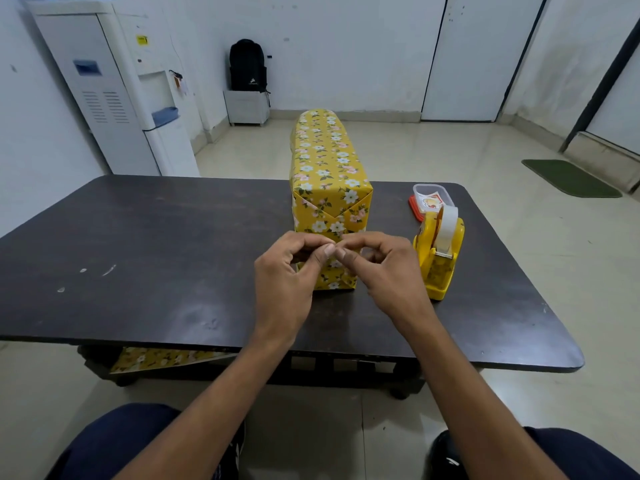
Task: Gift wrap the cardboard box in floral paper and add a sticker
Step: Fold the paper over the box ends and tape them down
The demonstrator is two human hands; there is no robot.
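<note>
**Hands meet in front of the wrapped box**

The box (329, 188), covered in yellow floral paper, stands on the dark surface (156, 237). The left hand (287, 268) and right hand (384, 268) pinch fingertips together before it; what they grip is too small to tell. A tape dispenser (438, 251) sits just right.

Dark wooden low table (145, 237) across centre frame, glossy beige tiled floor (433, 150), white plastered walls (346, 46), tall white water dispenser (114, 91) upper left, black backpack (247, 65) on small white stand (246, 107), white door (481, 57) upper right, green doormat (569, 177) at right.
</note>
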